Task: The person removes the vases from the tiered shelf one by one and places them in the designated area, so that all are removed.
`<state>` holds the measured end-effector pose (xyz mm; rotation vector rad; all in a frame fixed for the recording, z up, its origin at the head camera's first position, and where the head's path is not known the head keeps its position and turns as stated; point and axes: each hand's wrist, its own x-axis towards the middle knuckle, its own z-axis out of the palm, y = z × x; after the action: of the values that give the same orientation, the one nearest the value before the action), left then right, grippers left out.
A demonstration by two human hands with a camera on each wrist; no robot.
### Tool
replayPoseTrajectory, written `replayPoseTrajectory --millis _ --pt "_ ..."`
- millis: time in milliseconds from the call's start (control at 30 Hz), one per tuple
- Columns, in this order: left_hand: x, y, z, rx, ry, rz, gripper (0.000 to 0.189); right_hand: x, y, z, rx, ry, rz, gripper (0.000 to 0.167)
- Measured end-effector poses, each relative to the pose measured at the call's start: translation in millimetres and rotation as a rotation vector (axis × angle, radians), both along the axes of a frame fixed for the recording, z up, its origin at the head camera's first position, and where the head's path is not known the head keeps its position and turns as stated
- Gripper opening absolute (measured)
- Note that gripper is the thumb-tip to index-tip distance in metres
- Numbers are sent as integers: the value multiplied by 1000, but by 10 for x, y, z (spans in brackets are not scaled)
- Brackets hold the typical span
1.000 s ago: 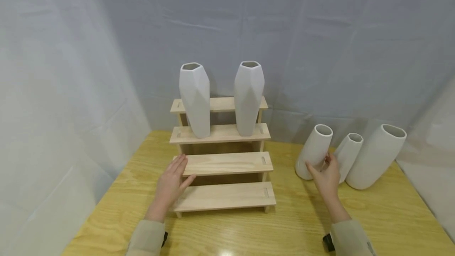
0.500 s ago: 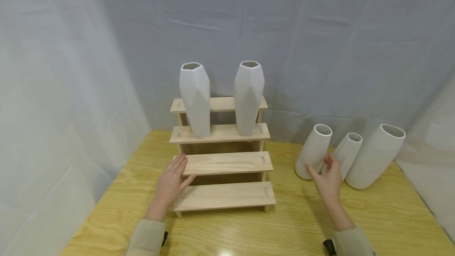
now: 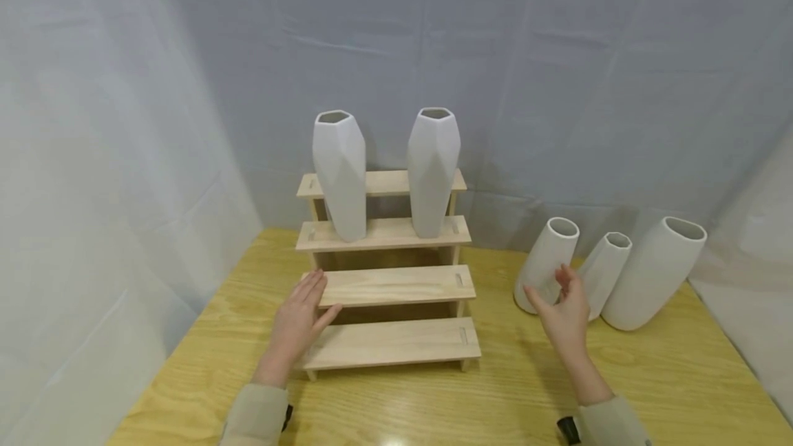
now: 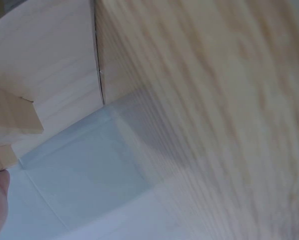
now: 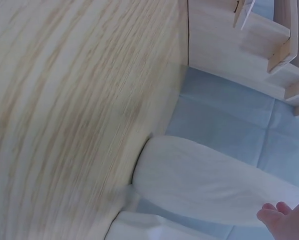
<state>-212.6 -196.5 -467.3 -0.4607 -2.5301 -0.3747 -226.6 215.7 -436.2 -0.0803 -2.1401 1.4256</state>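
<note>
Your left hand [image 3: 297, 316] rested straight-fingered on the wooden stand [image 3: 399, 344] at lower centre, while your right hand [image 3: 566, 319] had its grip wide before a smooth white vase [image 3: 548, 257], lower right.

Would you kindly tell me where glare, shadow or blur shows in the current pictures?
Head view: small glare on the table at the bottom edge, shadows beneath the shelves; left wrist view: near table grain blurred; right wrist view: bluish backdrop.
</note>
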Motion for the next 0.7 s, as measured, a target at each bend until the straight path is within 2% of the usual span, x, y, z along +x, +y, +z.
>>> replayPoseTrajectory --millis 133,433,700 --pt "-15 -6 -18 -3 17 -2 63 5 -24 14 7 -6 18 68" --pt "-7 -1 -10 -4 17 -4 66 -22 -144 42 -14 44 69 65" --pt "-5 0 -4 -5 7 1 65 -53 -252 101 -3 14 91 68"
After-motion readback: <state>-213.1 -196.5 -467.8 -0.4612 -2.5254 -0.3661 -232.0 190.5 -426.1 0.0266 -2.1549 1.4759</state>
